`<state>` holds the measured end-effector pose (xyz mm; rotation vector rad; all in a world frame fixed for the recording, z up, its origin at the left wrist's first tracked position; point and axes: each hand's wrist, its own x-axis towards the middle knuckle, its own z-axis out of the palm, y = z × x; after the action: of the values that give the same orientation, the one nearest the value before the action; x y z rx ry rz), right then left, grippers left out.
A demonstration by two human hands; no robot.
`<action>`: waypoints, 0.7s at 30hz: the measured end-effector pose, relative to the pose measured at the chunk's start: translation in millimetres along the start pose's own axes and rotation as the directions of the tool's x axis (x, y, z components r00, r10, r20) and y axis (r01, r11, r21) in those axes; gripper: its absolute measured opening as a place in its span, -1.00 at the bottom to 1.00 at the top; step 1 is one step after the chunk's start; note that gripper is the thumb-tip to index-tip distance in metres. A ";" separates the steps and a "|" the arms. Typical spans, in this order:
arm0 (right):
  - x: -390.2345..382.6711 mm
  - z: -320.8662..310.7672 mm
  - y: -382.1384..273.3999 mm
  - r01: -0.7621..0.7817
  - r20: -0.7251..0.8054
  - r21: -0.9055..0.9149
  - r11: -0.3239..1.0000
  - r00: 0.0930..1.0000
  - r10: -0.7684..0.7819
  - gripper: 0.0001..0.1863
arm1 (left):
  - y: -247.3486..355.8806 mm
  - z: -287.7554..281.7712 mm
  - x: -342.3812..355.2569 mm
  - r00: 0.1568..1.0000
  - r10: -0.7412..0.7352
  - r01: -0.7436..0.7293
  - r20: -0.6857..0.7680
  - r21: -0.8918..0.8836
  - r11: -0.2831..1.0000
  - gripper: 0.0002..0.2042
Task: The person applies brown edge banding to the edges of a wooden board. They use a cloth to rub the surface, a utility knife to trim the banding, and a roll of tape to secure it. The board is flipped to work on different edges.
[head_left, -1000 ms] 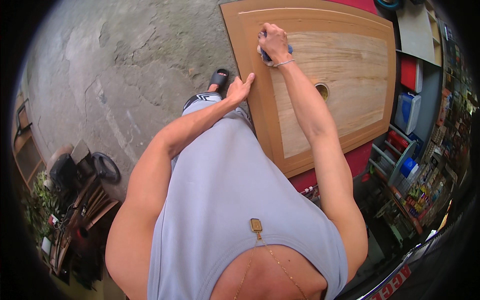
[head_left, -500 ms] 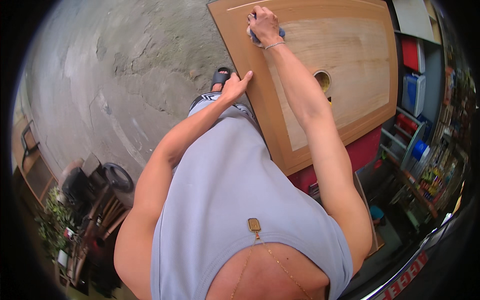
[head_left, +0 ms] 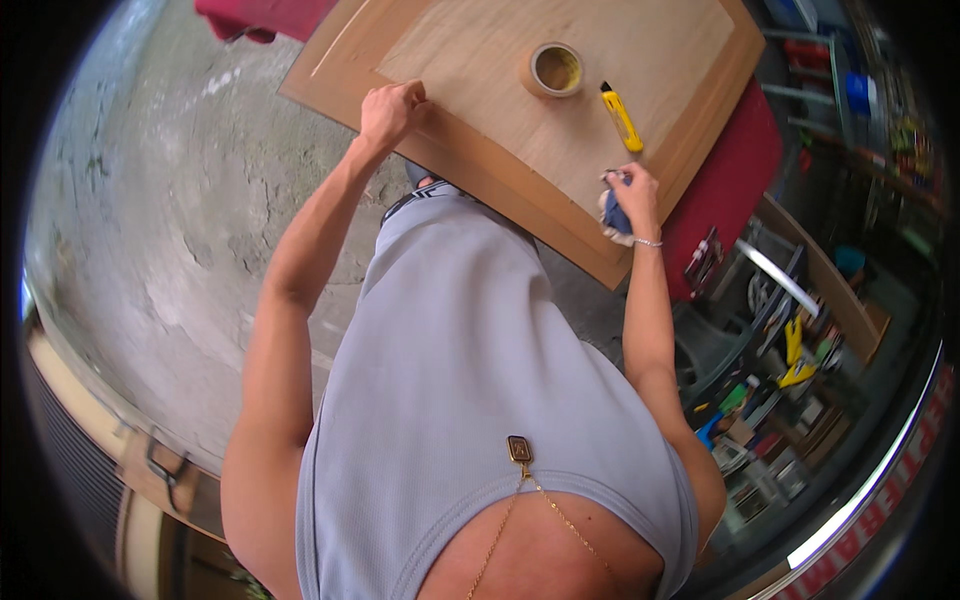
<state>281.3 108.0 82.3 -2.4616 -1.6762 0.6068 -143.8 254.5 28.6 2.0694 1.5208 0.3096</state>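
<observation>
A framed wooden panel (head_left: 470, 62) lies in front of me, its border a darker brown than its pale middle. My right hand (head_left: 638, 195) grips a blue and whitish cloth (head_left: 616, 212) at the panel's near right end. Over the panel's left part, close to the near edge, is my left hand (head_left: 392, 112) with fingers curled in; whatever they may hold is hidden. A roll of tape (head_left: 556, 70) lies on the pale middle. Beside it, just beyond my right hand, rests a yellow utility knife (head_left: 621, 117).
Red material (head_left: 735, 165) shows under the panel's right side, and more red cloth (head_left: 262, 16) at the far left. Rough concrete floor (head_left: 210, 230) spreads to the left. Tools and small boxes (head_left: 765, 420) crowd the right, near a yellow-handled tool (head_left: 795, 355).
My right hand has come with the cloth from the panel's far left part to its near right end. My left hand, open at the edge before, is now curled over the panel. My view has turned.
</observation>
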 end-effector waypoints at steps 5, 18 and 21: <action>-20.2 5.9 -15.4 0.063 -0.351 -0.246 0.967 0.925 -0.149 -0.67 | 0.0 -14.9 21.8 0.977 -0.017 0.011 0.213 0.031 0.999 -0.73; 15.8 105.7 -181.6 0.315 -0.004 0.187 0.931 0.948 -0.320 -0.87 | 12.2 -19.7 40.5 0.926 -0.294 0.254 0.237 0.185 0.949 -0.67; 16.3 99.6 -187.6 0.256 0.055 0.154 0.954 0.962 -0.267 -0.91 | 14.1 -17.6 38.6 0.911 -0.317 0.273 0.262 0.192 0.943 -0.68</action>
<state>85.2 182.0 43.5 -2.0945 -1.8716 0.7644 -128.1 292.6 45.8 1.8548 1.6815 -0.2240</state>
